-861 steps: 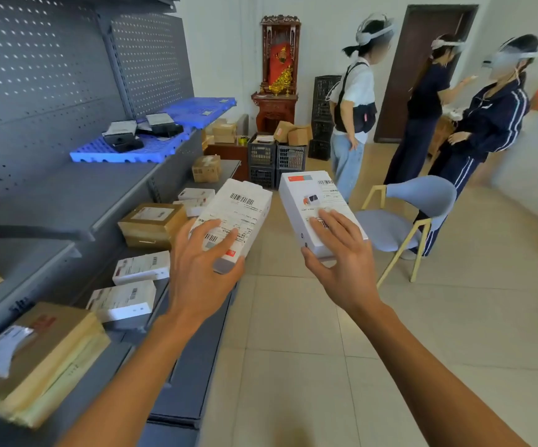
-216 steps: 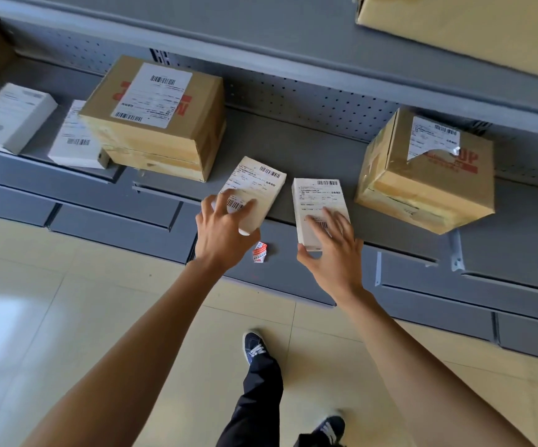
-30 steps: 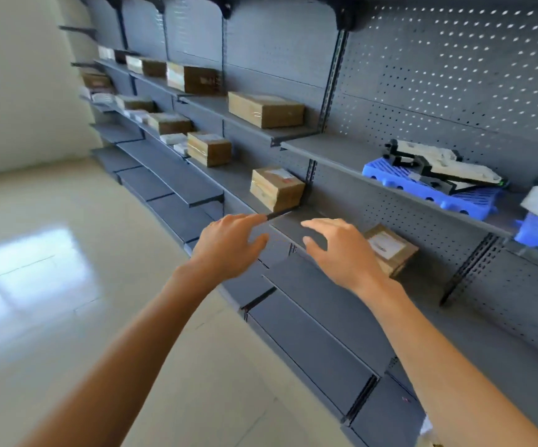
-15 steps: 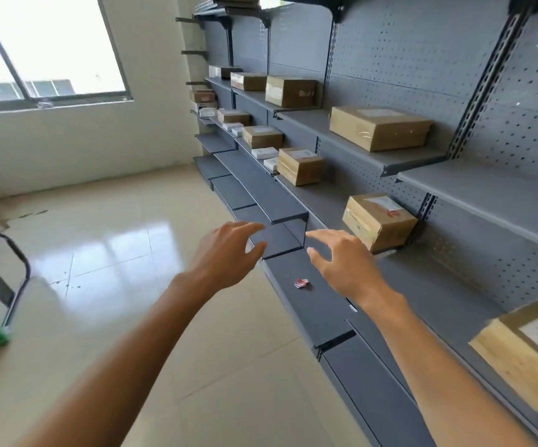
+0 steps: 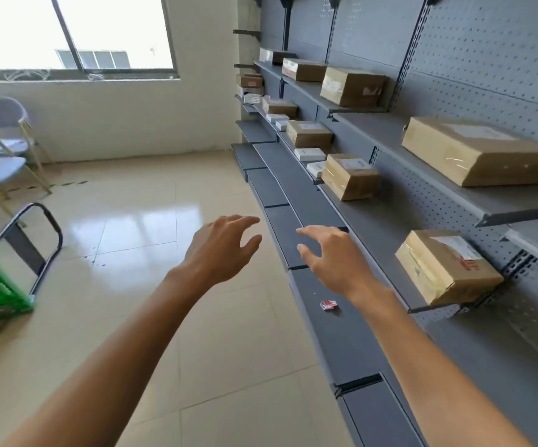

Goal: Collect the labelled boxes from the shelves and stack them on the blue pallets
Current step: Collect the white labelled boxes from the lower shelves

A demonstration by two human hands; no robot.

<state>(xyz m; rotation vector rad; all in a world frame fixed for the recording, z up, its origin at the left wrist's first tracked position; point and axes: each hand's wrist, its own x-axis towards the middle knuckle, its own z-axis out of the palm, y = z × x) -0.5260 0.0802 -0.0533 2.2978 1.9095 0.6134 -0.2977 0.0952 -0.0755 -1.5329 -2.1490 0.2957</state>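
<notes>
**Empty hands reaching along the shelf run for the next boxes**

The grey shelves [image 5: 374, 221] are running away from the camera along the right wall, tier above tier, and they are carrying the cardboard boxes still waiting to be collected. No blue pallet is showing in this view.

The largest box [image 5: 477, 150] is lying flat on the upper shelf, its long axis along the shelf edge. Below it, the nearest box [image 5: 445, 266] is sitting on the middle shelf with its label turned upward and its long axis pointing out toward the aisle, so one end is overhanging the edge. That probably makes it the easiest to pull forward. A squarer box [image 5: 350, 175] is standing further along the same tier, label also facing up, with small white boxes [image 5: 309, 154] lying flat just beyond it.

The left hand [image 5: 219, 250] and the right hand [image 5: 332, 256] are both hovering over the bottom shelf, fingers spread and slightly curled, holding nothing, seemingly readying for a two-handed lift.

A tiny red-and-white scrap [image 5: 329, 305] is lying on the bottom shelf near the right wrist.
</notes>
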